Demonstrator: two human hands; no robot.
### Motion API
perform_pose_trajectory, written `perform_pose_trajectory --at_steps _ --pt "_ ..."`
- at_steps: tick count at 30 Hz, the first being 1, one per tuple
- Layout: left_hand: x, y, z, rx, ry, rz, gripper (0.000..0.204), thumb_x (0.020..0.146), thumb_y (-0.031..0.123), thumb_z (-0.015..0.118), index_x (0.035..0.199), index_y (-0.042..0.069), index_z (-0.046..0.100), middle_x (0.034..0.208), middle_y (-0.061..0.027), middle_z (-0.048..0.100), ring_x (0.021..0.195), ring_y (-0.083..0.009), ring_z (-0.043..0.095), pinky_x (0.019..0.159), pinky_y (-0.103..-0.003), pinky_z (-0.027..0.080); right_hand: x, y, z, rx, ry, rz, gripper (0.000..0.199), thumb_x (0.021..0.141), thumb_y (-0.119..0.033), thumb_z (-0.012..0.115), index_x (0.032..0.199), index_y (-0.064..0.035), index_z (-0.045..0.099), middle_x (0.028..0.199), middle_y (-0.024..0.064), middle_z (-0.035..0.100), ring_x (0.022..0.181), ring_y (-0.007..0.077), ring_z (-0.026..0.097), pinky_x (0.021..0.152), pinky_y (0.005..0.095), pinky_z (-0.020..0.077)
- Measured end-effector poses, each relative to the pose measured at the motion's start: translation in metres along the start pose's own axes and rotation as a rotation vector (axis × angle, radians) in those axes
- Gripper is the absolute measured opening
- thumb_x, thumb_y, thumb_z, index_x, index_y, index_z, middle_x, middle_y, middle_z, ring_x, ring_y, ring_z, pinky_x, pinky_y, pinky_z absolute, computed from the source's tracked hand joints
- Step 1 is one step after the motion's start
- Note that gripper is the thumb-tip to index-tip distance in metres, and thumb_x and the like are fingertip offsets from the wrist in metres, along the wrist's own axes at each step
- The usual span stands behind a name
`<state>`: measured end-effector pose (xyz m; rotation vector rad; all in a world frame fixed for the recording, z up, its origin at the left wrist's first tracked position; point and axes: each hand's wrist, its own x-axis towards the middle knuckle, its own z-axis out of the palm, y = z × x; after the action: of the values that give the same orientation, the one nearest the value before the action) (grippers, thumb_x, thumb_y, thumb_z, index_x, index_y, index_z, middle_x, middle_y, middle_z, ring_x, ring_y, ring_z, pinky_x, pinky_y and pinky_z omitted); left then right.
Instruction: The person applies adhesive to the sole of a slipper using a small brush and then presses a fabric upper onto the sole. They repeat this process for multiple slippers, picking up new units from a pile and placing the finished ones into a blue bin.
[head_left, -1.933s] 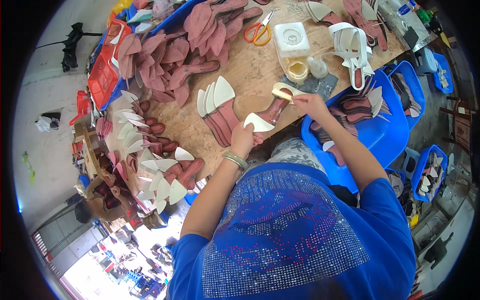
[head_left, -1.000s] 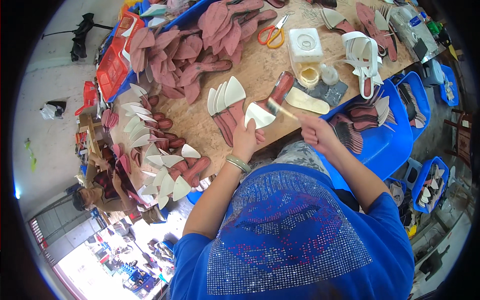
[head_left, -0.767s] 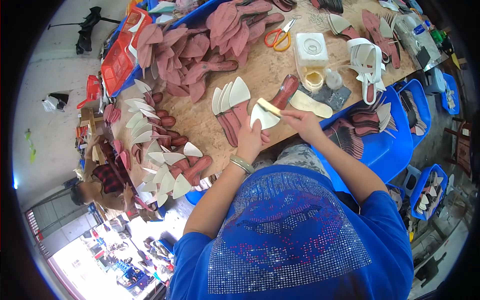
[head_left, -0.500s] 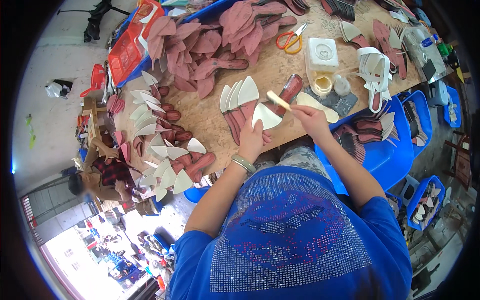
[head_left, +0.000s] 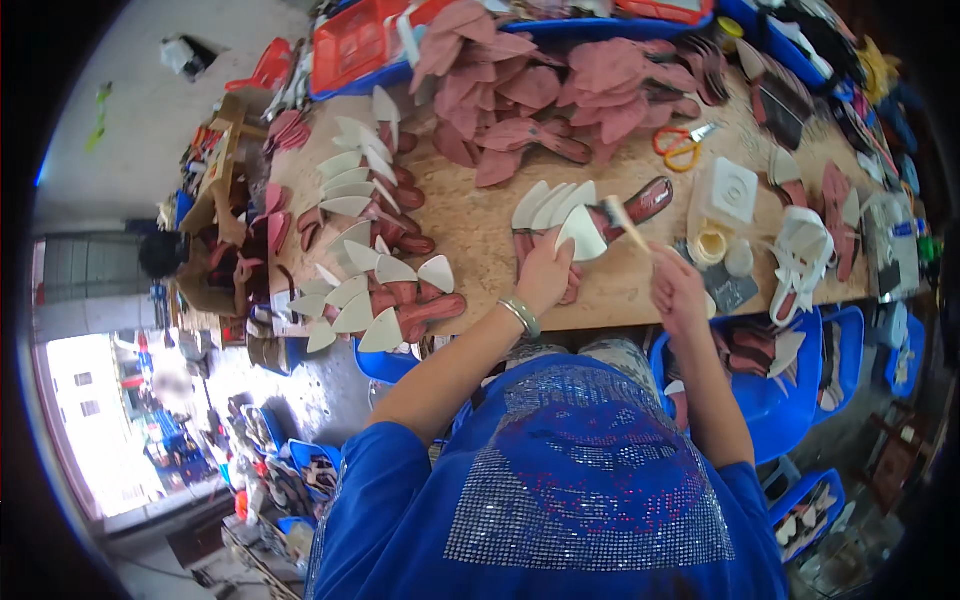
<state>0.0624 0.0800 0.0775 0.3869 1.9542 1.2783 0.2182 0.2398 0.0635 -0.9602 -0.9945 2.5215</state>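
Note:
My left hand point(head_left: 547, 268) grips a white pointed shoe toe piece point(head_left: 582, 236), its fingers closed on the lower left edge. In my right hand point(head_left: 677, 288) is a brush point(head_left: 628, 222) with a pale wooden handle, its dark tip near the upper right of the toe piece; whether they touch I cannot tell. Just beyond lies a glossy reddish-brown shoe sole point(head_left: 643, 202). Several fanned white toe pieces point(head_left: 545, 205) on reddish soles rest beside my left hand. Right of the brush stands an open jar point(head_left: 711, 244) with a pale yellowish rim.
Pink-brown sole pieces point(head_left: 500, 90) are heaped at the back of the wooden table point(head_left: 460, 190). Soles with white toe pieces point(head_left: 365, 300) cover the left side. Orange-handled scissors point(head_left: 682, 150), a white container point(head_left: 727, 190) and white straps point(head_left: 803, 250) lie right. A blue bin point(head_left: 780, 415) stands below.
The view has turned and shifted, so the table sits more level. The brush has tilted, its tip now up and left of my right hand. My left hand keeps its hold.

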Motion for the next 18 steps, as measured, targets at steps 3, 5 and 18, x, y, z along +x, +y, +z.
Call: perform_pose_trajectory --at_steps 3,5,18 --pt "0.022 0.007 -0.041 0.188 0.157 0.102 0.037 0.094 0.022 0.042 0.128 0.006 0.042 0.080 -0.0191 0.062 0.069 -0.0287 0.063 0.060 -0.040 0.050 -0.001 -0.016 -0.007 0.014 0.130 -0.085 0.034 0.091 -0.013 0.056 0.121 0.0018 0.054 0.054 -0.0074 0.031 0.039 0.0016 0.026 0.033 0.0184 0.0195" --pt "0.038 0.010 -0.064 0.429 0.299 0.263 0.038 0.094 0.022 0.042 0.129 0.007 0.041 0.083 -0.0222 0.062 0.079 -0.0361 0.063 0.067 -0.045 0.049 -0.004 -0.020 -0.017 0.059 0.112 -0.114 0.033 0.092 -0.012 0.052 0.122 0.0023 0.052 0.054 -0.0070 0.029 0.039 0.0021 0.026 0.033 0.0188 0.0198" --pt "0.166 -0.052 -0.128 1.255 0.279 0.086 0.062 0.085 0.007 0.047 0.142 0.018 0.028 0.114 -0.0180 0.042 0.090 -0.0347 0.061 0.071 -0.044 0.053 -0.024 -0.016 -0.033 0.058 0.254 -0.182 0.033 0.094 -0.013 0.051 0.123 0.0029 0.050 0.055 -0.0054 0.029 0.039 0.0029 0.025 0.032 0.0186 0.0214"
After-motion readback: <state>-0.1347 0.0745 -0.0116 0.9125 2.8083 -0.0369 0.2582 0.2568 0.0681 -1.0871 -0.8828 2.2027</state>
